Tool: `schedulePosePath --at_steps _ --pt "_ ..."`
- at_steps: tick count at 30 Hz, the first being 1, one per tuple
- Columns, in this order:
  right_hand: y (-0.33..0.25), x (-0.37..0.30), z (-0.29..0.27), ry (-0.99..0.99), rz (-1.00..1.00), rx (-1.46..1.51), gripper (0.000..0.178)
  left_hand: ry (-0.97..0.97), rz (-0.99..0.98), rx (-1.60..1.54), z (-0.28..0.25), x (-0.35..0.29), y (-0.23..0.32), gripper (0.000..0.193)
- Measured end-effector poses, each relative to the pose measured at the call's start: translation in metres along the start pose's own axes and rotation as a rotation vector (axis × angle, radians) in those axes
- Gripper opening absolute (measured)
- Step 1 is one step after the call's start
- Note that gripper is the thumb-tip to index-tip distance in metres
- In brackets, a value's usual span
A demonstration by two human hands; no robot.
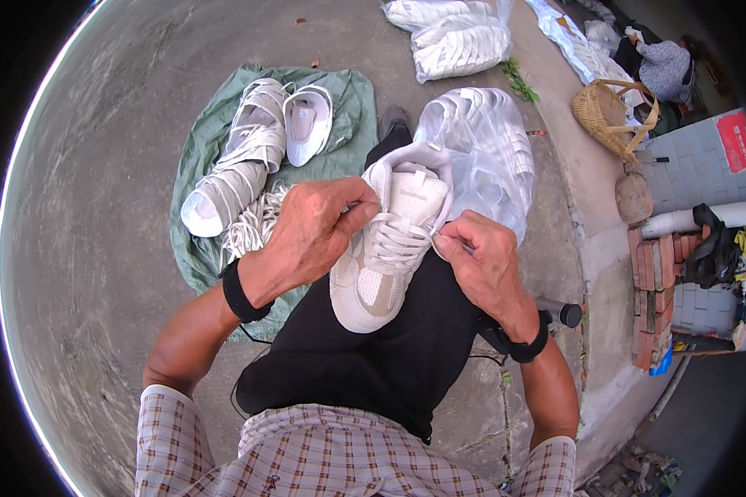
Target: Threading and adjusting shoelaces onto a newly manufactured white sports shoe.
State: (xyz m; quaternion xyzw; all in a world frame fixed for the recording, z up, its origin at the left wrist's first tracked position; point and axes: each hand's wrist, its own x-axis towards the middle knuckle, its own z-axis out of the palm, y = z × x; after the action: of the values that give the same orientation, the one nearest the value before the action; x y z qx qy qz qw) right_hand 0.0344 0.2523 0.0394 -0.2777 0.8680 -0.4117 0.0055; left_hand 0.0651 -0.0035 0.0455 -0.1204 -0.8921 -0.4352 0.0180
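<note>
Fingers of both hands are pinched shut on white laces over a white sneaker (385,248) that lies across my lap on the black trousers (373,356), toe toward me, tongue away. My left hand (315,228) closes thumb against forefinger on a lace at the shoe's upper left edge, beside the tongue. My right hand (481,257) nips the lace end at the shoe's right edge, fingertips together. Both wrists wear black bands.

Packages next: a clear plastic bag (485,145) stuffed with white shoes sits just beyond the sneaker, touching its far end. Another bag of white shoes (456,37) lies at the top edge of the view. At the far right a red label on a grey brick-patterned block (738,141) shows, with a white roll (688,219) below it and a woven basket (609,112) on the kerb.

Left of my lap a green cloth (199,157) is spread on the concrete ground (99,207). It carries several laced white shoes (240,157) and a loose heap of white laces (253,224) near its right edge. Ground to the left of the cloth gives open room; the right side is hemmed by the kerb and stacked bricks (651,290). Another person sits at the top right corner.
</note>
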Motion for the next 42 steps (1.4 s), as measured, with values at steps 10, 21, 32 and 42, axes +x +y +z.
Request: schedulePosePath --at_steps 10,21,32,42 --pt "-0.01 0.023 -0.025 -0.072 -0.449 -0.394 0.03 -0.275 0.663 0.4 -0.038 0.043 -0.006 0.031" --pt "-0.005 0.028 -0.036 -0.224 -0.318 -0.164 0.02 -0.495 0.344 0.113 -0.036 0.053 -0.007 0.022" --pt "-0.009 0.057 -0.009 -0.131 -0.053 -0.073 0.009 -0.313 -0.079 -0.41 0.0 0.05 -0.002 0.022" --pt "-0.031 0.074 0.003 0.111 -0.221 0.067 0.007 0.097 -0.159 -0.6 0.021 0.039 -0.004 0.019"
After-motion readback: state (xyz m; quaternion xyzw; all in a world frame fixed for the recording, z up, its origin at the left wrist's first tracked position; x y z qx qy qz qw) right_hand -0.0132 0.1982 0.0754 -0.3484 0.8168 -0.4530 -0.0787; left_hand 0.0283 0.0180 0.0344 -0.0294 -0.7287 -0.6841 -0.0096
